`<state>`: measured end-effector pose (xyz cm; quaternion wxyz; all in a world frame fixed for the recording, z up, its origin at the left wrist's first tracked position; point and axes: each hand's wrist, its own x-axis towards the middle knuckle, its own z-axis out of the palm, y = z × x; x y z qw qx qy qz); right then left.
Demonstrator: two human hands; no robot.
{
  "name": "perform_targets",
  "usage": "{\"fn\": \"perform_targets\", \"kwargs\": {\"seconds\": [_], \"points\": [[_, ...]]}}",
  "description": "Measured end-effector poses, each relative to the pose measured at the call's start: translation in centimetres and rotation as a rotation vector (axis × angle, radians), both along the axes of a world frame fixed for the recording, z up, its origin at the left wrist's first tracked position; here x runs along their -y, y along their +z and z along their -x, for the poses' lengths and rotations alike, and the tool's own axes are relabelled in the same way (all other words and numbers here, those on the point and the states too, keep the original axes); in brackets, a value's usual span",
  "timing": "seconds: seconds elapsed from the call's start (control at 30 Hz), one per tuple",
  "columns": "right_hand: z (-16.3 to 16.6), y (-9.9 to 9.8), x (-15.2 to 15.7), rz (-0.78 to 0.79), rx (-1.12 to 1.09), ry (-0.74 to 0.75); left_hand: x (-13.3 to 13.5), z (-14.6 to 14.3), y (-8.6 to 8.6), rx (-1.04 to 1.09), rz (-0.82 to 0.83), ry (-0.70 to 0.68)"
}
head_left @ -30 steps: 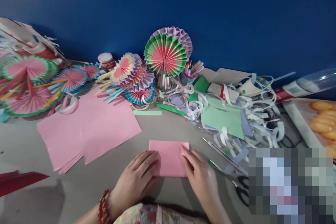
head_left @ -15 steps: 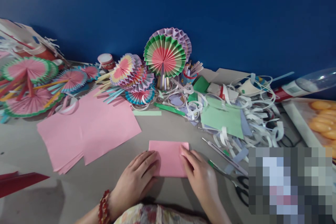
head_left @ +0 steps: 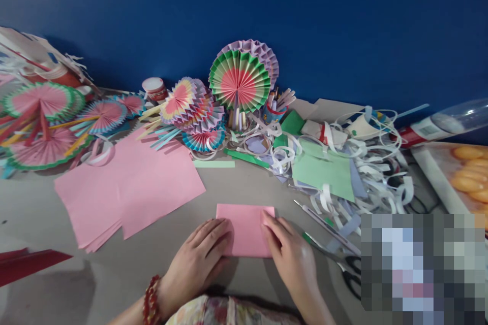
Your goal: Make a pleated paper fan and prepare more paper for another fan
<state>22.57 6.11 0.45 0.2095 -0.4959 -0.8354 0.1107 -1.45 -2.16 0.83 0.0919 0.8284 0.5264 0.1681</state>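
Observation:
A folded rectangle of pink paper (head_left: 247, 231) lies flat on the grey table in front of me. My left hand (head_left: 200, 251) holds its left side, with the fingers together over the edge. The fingertips of my right hand (head_left: 290, 250) pinch and press the paper near its upper right corner. Between the two hands the middle of the paper shows. The thumbs are partly hidden. Just right of my right hand lie scissors (head_left: 335, 259) with black handles and a slim craft knife (head_left: 324, 223).
Larger pink sheets (head_left: 156, 188) lie at the left, near a red folded piece (head_left: 30, 264). Pleated paper fans (head_left: 239, 81) line the blue wall. At the right are paper scraps (head_left: 285, 155), a green sheet (head_left: 324, 167), a plastic bottle (head_left: 457, 119) and a box (head_left: 434, 172).

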Motion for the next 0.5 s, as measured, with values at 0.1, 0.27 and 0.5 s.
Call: {"fn": "perform_targets", "kwargs": {"seconds": [0.1, 0.27, 0.5], "points": [[0.05, 0.02, 0.00, 0.000, 0.008, -0.005, 0.04, 0.00, -0.19, -0.007, 0.007, -0.002], [0.08, 0.03, 0.00, -0.001, 0.007, 0.002, 0.03, -0.11, -0.18, -0.007, 0.011, -0.002], [0.02, -0.09, -0.03, 0.021, 0.010, 0.004, -0.05, -0.25, 0.03, 0.008, 0.003, 0.019]]}}
